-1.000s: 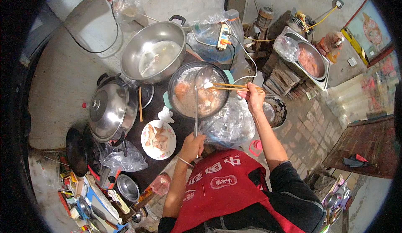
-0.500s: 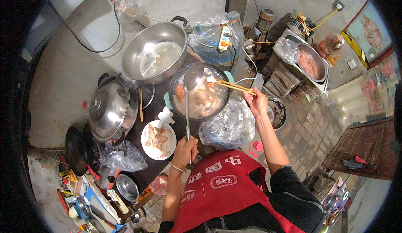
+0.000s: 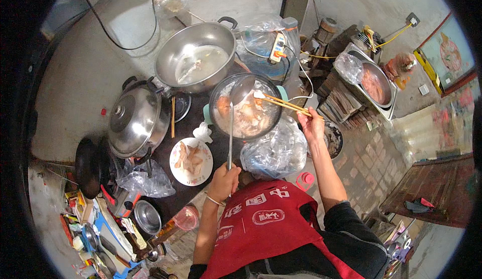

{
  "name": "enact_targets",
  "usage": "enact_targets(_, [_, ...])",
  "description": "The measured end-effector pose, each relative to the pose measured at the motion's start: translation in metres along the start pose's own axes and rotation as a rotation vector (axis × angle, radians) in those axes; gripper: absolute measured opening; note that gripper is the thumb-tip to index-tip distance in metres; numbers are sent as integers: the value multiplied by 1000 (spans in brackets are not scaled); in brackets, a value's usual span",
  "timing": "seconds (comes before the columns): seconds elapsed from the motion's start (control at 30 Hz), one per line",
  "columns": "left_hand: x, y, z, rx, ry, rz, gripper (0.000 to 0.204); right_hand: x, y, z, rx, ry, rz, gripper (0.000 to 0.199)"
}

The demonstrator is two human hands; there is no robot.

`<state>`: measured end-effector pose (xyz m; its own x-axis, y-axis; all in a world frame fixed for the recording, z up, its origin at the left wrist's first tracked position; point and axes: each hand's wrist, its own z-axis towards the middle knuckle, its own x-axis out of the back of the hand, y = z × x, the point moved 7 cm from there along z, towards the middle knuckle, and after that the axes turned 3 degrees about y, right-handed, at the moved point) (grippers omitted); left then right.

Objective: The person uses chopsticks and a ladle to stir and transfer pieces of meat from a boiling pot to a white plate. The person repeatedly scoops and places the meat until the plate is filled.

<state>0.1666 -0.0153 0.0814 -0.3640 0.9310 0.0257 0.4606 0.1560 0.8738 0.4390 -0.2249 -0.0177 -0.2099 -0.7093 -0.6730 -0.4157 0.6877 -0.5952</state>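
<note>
My left hand (image 3: pixel 224 181) is closed round the long handle of a metal ladle (image 3: pixel 230 138). Its bowl hangs over the far part of a dark round pot (image 3: pixel 250 137) with pale green handles, where pinkish and brown pieces lie in cloudy liquid. From the right, my right hand (image 3: pixel 312 124) grips a pair of wooden chopsticks (image 3: pixel 286 104). Their tips are at a small white piece (image 3: pixel 258 94) close beside the ladle bowl; whether they pinch it is too small to tell. Left of the ladle handle, a plate (image 3: pixel 203 176) carries several pale brown pieces.
A large steel basin (image 3: pixel 165 71) with some liquid stands behind the pot. Left is a lidded steel pot (image 3: pixel 134 128), with another pair of chopsticks (image 3: pixel 173 118) nearby. A clear plastic bag (image 3: pixel 273 151) lies against the pot's near side. A power strip (image 3: pixel 277 47) with cords sits behind.
The whole view has shifted slightly, moving the pots rightward in the picture. The ladle bowl sits a little farther right over the pot. Both hands keep their holds.
</note>
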Motion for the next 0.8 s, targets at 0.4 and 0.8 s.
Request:
enact_targets(0.4, [87,3,-77,-88,242,-165,19,-108,34,-102,1,-306,-319,21])
enact_targets(0.8, [117,-17,-125,-63,420,-353,17,-141,192,-202,454,-1073,-989,16])
